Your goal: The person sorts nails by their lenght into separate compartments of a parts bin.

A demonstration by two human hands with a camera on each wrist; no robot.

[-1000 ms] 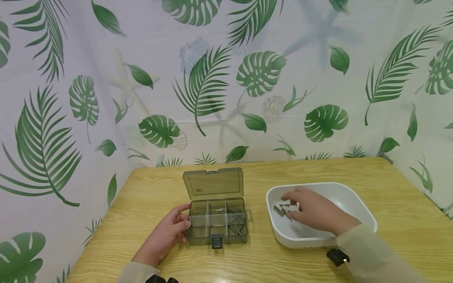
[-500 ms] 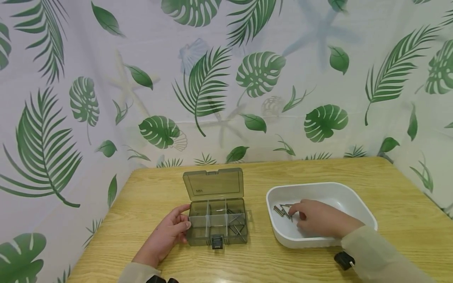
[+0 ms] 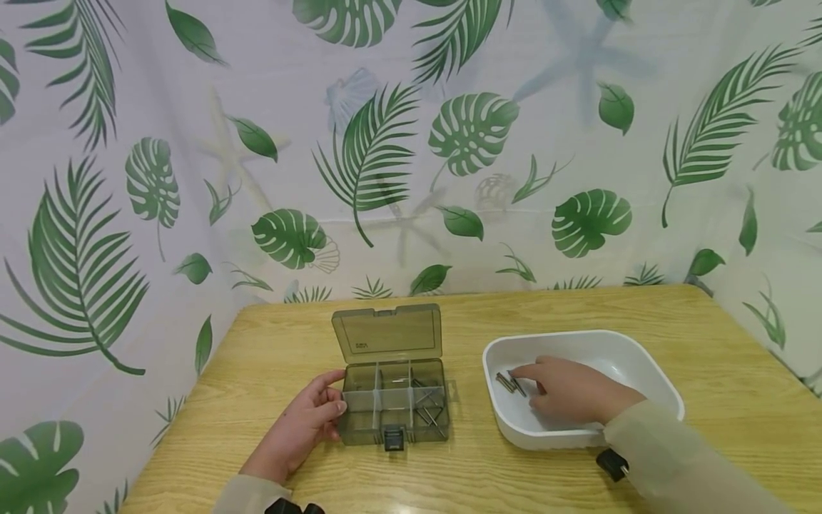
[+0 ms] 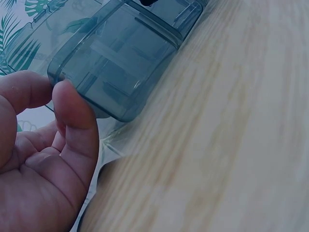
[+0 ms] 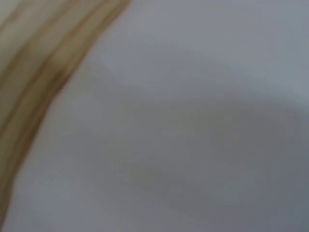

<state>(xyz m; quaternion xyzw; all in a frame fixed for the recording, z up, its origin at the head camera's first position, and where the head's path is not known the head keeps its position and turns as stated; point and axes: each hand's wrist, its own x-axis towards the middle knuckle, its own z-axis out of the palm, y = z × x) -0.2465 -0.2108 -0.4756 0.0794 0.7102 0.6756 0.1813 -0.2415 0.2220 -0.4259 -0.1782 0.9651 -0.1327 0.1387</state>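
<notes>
Two hands, one box, one tray, several screws

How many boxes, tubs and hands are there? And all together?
Grey see-through rectangular plastic box: 1
White rounded plastic tub: 1
Hands, left hand and right hand: 2
Total: 4
Small thin metal pieces overlap too much to count.

The left box is smooth, glossy, see-through plastic; the right basin looks like smooth opaque plastic. Screws in both are shiny metal. The table has wood grain and shines at its near edge. The far backdrop looks like smooth printed cloth, the sleeves matt cloth.
</notes>
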